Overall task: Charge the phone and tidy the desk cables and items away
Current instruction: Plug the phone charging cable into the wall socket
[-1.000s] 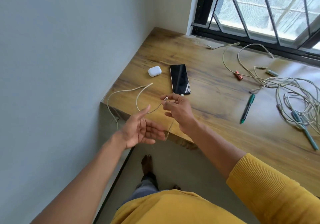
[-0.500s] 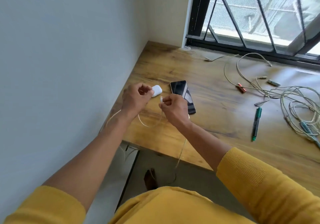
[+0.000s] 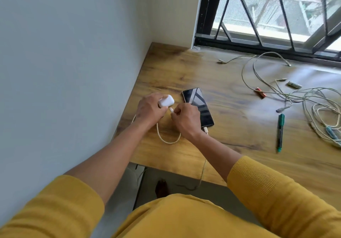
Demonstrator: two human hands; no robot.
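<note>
A black phone lies screen up on the wooden desk, with a white cable plugged into its near end and hanging over the desk's front edge. My left hand grips a small white earbud case just left of the phone. My right hand pinches the plug of a second white cable, its tip right at the case's lower end. That cable loops on the desk below my hands.
A tangle of pale cables spreads over the right of the desk. A green marker, an orange battery, a grey battery and a teal pen lie among them. Wall at left, barred window behind.
My left hand has picked up the earbud case from the desk. My right hand has brought the cable plug up to the case. The view has come closer.
</note>
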